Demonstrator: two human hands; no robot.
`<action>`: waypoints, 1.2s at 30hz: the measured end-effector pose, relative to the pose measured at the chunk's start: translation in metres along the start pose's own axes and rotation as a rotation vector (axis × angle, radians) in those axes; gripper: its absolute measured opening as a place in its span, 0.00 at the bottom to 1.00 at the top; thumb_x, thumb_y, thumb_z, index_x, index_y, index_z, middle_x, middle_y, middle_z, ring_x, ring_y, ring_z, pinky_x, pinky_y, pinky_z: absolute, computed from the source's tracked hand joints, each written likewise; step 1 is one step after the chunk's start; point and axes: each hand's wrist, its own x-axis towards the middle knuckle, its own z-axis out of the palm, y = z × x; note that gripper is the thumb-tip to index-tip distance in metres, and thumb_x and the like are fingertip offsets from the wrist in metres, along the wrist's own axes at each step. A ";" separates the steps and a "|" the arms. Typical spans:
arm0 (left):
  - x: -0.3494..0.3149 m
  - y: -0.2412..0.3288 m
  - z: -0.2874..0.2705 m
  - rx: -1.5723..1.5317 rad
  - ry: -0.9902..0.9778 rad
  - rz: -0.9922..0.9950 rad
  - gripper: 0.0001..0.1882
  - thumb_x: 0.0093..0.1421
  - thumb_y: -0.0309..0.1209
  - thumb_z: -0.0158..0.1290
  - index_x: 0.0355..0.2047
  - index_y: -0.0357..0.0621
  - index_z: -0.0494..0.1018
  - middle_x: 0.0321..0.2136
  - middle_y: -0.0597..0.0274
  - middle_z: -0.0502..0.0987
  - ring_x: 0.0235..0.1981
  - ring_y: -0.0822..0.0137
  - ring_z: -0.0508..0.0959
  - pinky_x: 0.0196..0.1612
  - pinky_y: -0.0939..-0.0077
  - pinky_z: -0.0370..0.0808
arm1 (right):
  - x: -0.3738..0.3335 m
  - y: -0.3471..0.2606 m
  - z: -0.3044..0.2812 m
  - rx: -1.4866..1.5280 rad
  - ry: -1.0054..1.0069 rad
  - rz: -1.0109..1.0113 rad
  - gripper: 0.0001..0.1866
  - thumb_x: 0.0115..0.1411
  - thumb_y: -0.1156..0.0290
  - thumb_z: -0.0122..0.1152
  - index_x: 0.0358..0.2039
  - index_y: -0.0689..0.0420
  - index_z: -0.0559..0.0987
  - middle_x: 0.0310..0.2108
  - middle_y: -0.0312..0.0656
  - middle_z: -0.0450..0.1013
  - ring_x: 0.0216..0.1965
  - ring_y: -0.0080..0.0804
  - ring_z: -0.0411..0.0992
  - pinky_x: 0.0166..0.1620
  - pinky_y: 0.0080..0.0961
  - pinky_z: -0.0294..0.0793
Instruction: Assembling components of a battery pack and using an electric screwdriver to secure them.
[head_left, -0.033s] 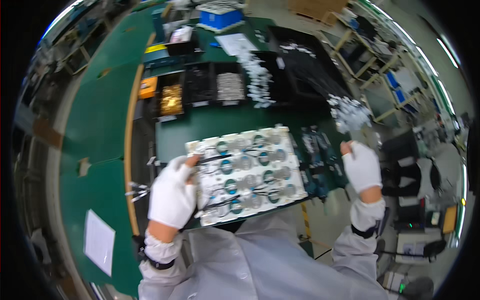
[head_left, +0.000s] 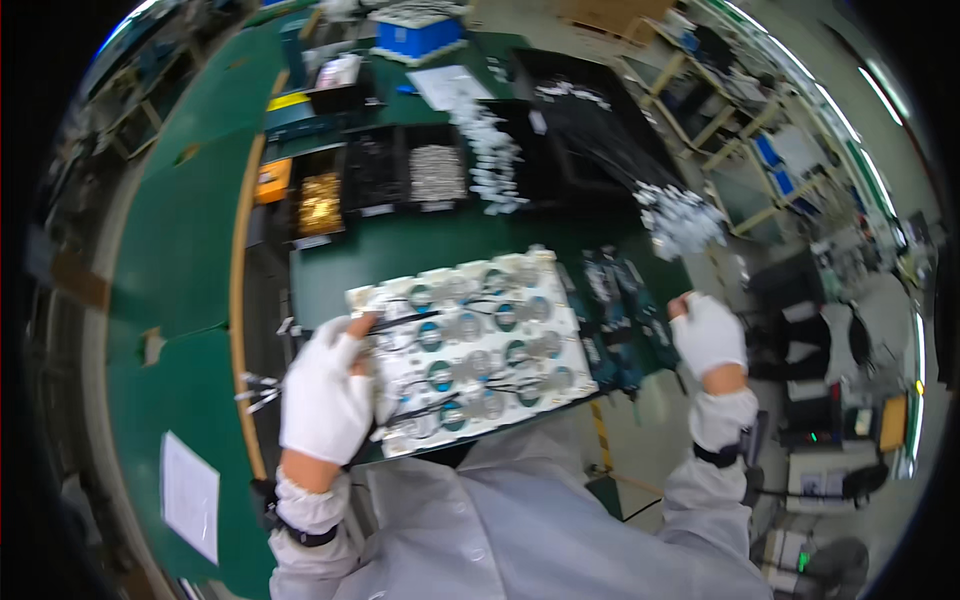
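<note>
A white tray [head_left: 470, 352] sits at the near edge of the green table, holding several clear round parts with blue-green rims. Black cables [head_left: 415, 322] lie across it. My left hand [head_left: 325, 395], in a white glove with bare fingertips, is at the tray's left edge. Its finger and thumb curl in beside a cable end; what lies between them is hidden. My right hand [head_left: 708, 335], gloved alike, is raised right of the table with its fingers curled together. Anything in them is too small to make out. Dark packets [head_left: 615, 300] lie between the tray and that hand.
Behind the tray stand black bins with gold parts [head_left: 320, 205], silver parts [head_left: 436, 172] and white-ended pieces [head_left: 490, 150]. A large black bin [head_left: 590, 120] holds black cables with white ends hanging over its side. A blue box [head_left: 415, 40] stands farther back.
The whole view has shifted, so the table and tray appear farther left. Relative to the tray, my right hand is slightly farther right and nearer me; my left hand keeps its place.
</note>
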 end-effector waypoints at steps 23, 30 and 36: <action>-0.013 0.022 0.025 0.244 -0.015 -0.250 0.27 0.66 0.43 0.54 0.61 0.44 0.69 0.59 0.44 0.69 0.43 0.47 0.78 0.45 0.56 0.77 | 0.001 0.083 -0.050 0.665 -0.219 -0.162 0.22 0.45 0.57 0.75 0.33 0.58 0.76 0.25 0.36 0.72 0.26 0.31 0.71 0.32 0.30 0.71; -0.012 0.027 0.030 0.337 0.006 -0.244 0.30 0.63 0.46 0.57 0.61 0.44 0.70 0.60 0.43 0.68 0.39 0.51 0.80 0.40 0.58 0.78 | 0.086 -0.150 -0.094 2.135 -0.133 -0.972 0.34 0.54 0.32 0.63 0.34 0.54 0.70 0.23 0.38 0.69 0.21 0.31 0.65 0.32 0.36 0.68; -0.009 0.029 0.028 0.335 -0.018 -0.256 0.31 0.62 0.47 0.58 0.62 0.46 0.70 0.61 0.43 0.68 0.38 0.52 0.80 0.38 0.57 0.79 | 0.110 -0.289 -0.049 1.991 -0.489 -1.269 0.34 0.63 0.36 0.57 0.38 0.61 0.74 0.25 0.45 0.74 0.25 0.36 0.71 0.31 0.35 0.72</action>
